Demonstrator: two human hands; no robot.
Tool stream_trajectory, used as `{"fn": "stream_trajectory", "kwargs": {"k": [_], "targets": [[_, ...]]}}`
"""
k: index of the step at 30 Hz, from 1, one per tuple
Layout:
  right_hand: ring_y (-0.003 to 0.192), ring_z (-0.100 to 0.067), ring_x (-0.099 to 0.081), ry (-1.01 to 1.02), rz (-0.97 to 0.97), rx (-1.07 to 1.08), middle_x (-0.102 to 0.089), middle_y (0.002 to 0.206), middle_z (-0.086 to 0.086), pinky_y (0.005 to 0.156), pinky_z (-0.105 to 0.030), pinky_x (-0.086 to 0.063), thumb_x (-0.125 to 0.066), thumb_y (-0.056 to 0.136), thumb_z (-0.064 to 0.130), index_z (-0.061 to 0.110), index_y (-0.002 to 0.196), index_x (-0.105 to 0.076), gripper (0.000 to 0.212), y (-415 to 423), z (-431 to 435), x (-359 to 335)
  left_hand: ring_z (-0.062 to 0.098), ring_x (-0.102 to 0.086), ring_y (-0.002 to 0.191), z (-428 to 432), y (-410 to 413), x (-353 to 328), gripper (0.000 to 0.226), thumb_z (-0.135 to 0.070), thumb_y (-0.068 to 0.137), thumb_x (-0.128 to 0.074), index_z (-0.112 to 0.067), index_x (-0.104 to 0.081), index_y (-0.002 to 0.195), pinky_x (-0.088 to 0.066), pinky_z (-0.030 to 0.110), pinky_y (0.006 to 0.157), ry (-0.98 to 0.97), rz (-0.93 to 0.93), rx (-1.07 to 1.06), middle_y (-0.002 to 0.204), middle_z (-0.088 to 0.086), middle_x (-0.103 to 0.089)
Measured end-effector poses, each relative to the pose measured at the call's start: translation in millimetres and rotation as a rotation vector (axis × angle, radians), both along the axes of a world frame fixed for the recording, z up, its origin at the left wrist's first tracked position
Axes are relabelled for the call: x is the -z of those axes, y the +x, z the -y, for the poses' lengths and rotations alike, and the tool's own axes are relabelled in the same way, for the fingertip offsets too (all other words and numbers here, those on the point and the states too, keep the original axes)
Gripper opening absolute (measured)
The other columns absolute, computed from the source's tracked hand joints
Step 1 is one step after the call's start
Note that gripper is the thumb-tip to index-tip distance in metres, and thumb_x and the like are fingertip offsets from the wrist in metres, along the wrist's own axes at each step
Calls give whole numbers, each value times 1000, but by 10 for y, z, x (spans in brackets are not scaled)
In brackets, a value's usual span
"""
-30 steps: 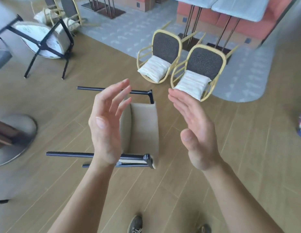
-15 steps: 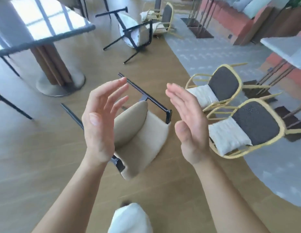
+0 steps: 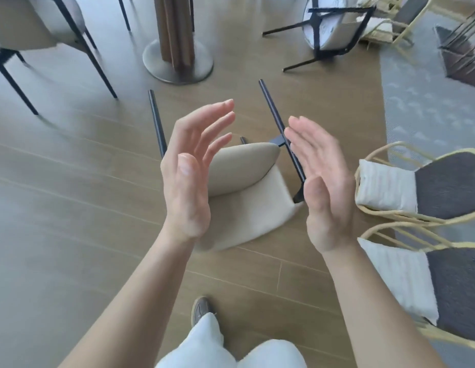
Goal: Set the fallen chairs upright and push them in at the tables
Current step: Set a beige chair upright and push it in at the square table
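A beige chair [image 3: 247, 197] with black legs lies fallen on the wooden floor right in front of me, its legs pointing away toward the table base. My left hand [image 3: 191, 168] and my right hand [image 3: 321, 181] hover above it, palms facing each other, fingers straight, holding nothing. Neither hand touches the chair. A second fallen chair [image 3: 329, 27] with black legs and a white underside lies farther back at the upper right.
A table pedestal [image 3: 178, 49] stands on its round base beyond the fallen chair. An upright grey chair [image 3: 42, 30] is at the upper left. Two yellow-framed chairs [image 3: 422, 187] with white cushions lie at the right beside a grey rug [image 3: 427, 102]. My legs and shoe [image 3: 200, 309] are below.
My view has swung round the beige chair, so its legs now point away toward the pedestal. Both hands stay raised and open over it, a little closer to it.
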State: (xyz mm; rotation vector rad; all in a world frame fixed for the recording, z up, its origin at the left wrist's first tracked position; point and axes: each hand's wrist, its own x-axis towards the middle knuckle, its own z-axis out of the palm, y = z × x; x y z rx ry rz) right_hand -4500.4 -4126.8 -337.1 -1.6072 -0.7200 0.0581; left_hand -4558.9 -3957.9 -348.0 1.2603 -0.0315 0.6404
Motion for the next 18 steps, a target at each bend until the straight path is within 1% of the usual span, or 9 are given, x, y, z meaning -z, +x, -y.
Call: {"fn": "stream_trajectory", "kwargs": {"k": [5, 10, 13, 15, 18], "targets": [[149, -33, -49, 33, -44, -118, -47, 156, -27, 123, -46, -40, -52, 95, 77, -1, 150, -38, 96, 369, 186, 363, 37, -58, 143, 327, 127, 257, 82, -83, 95, -46, -15, -52, 139, -48, 48, 111, 6, -59, -137, 152, 15, -55], [148, -36, -50, 70, -61, -233, -48, 155, -28, 123, -53, -40, -51, 96, 76, -6, 151, -37, 99, 863, 458, 872, 38, -57, 143, 788, 358, 639, 81, -82, 96, -46, -15, -51, 139, -48, 57, 114, 59, -99, -276, 152, 14, -55], [147, -37, -51, 90, -81, -305, -48, 153, -27, 123, -53, -40, -50, 97, 75, -4, 150, -38, 96, 1221, 652, 1393, 39, -58, 142, 1120, 601, 1109, 80, -82, 95, -47, -16, -51, 139, -49, 53, 113, 65, -135, -340, 152, 15, -54], [146, -37, -52, 80, -85, -317, -49, 152, -26, 123, -51, -41, -50, 97, 75, -2, 149, -38, 94, 1383, 762, 1759, 38, -58, 142, 1258, 729, 1442, 78, -82, 96, -46, -17, -51, 139, -48, 49, 112, 71, -151, -350, 153, 16, -53], [147, -36, -51, 65, -140, -342, -47, 155, -26, 123, -49, -41, -52, 97, 72, -1, 150, -38, 91, 1555, 926, 2515, 38, -57, 143, 1412, 905, 2202, 77, -81, 97, -44, -17, -50, 139, -48, 51, 113, 77, -203, -392, 153, 17, -52]]}}
